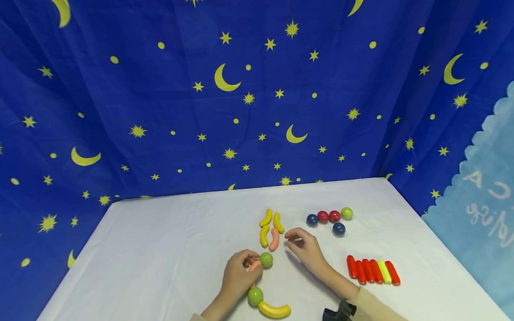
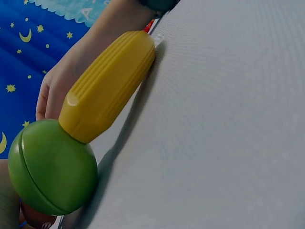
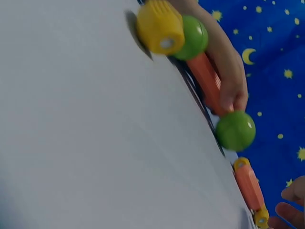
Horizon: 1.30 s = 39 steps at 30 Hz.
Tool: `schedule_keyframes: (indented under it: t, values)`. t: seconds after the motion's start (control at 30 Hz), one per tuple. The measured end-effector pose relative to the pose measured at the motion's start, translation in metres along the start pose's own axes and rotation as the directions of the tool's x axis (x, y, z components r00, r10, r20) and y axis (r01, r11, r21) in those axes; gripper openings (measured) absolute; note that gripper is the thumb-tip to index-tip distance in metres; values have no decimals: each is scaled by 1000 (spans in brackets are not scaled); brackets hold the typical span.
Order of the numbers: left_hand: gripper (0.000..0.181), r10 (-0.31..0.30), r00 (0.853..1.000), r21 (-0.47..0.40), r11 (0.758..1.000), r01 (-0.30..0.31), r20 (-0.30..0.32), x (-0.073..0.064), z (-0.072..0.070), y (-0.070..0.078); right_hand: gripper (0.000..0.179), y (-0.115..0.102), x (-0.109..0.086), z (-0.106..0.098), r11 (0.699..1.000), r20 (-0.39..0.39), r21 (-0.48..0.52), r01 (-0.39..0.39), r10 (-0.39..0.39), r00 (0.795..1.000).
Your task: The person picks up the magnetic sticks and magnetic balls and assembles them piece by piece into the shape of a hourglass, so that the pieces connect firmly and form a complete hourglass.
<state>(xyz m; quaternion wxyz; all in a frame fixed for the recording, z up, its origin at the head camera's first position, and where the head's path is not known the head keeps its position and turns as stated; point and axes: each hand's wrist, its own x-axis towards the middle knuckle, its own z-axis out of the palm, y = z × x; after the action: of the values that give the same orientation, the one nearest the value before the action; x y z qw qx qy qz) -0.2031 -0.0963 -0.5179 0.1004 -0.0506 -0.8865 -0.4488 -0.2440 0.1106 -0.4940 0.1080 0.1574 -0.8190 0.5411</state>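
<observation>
In the head view my left hand [image 1: 240,274] pinches a curved orange stick [image 1: 255,266] that has a green ball [image 1: 266,260] at its far end. Its near end meets another green ball [image 1: 255,296], and a curved yellow stick [image 1: 274,310] joins that one. The left wrist view shows this yellow stick [image 2: 109,86] against the ball [image 2: 52,167] up close. My right hand [image 1: 306,250] hovers over the table, fingers loosely bent around nothing. Just left of its fingertips lies a loose curved salmon stick [image 1: 274,240], beside several short yellow curved sticks [image 1: 265,236].
Blue, red and green balls [image 1: 334,216] sit at the back right. Several straight red sticks [image 1: 367,271] and a lime one [image 1: 384,272] lie in a row at the right. A blue star-printed curtain [image 1: 255,131] rises behind the white table [image 1: 156,243].
</observation>
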Motion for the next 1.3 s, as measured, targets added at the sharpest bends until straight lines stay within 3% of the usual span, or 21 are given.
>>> schedule_keyframes:
  t: [0.17, 0.27, 0.4, 0.5, 0.6, 0.8, 1.13, 1.3]
  values:
    - [29, 4, 1000, 42, 999, -3, -15, -1, -1, 2, 21, 27, 18, 7, 999, -78, -27, 39, -41, 996]
    - [36, 50, 999, 75, 996, -48, -23, -2, -1, 3, 25, 32, 28, 10, 997, -85, -57, 49, -54, 995]
    - [46, 148, 989, 57, 987, -149, 23, -3, 1, 2, 33, 35, 37, 15, 994, -58, -90, 54, -59, 997]
    - [46, 175, 982, 1, 984, -176, 74, -3, 1, 2, 35, 35, 43, 18, 994, -36, -96, 49, -53, 998]
    - [42, 147, 985, -38, 989, -143, 95, -2, 1, 3, 30, 35, 48, 21, 993, -25, -105, 57, -60, 998]
    - [33, 78, 994, -54, 996, -75, 70, -1, 2, 2, 23, 36, 55, 25, 987, -23, -142, 75, -79, 997]
    - [33, 74, 995, -69, 995, -69, 61, -1, 1, 3, 26, 38, 57, 24, 975, -53, -220, -41, 30, 998]
    - [35, 79, 996, -63, 995, -76, 45, -2, 1, 2, 21, 40, 54, 20, 981, -150, -170, -90, 64, 987]
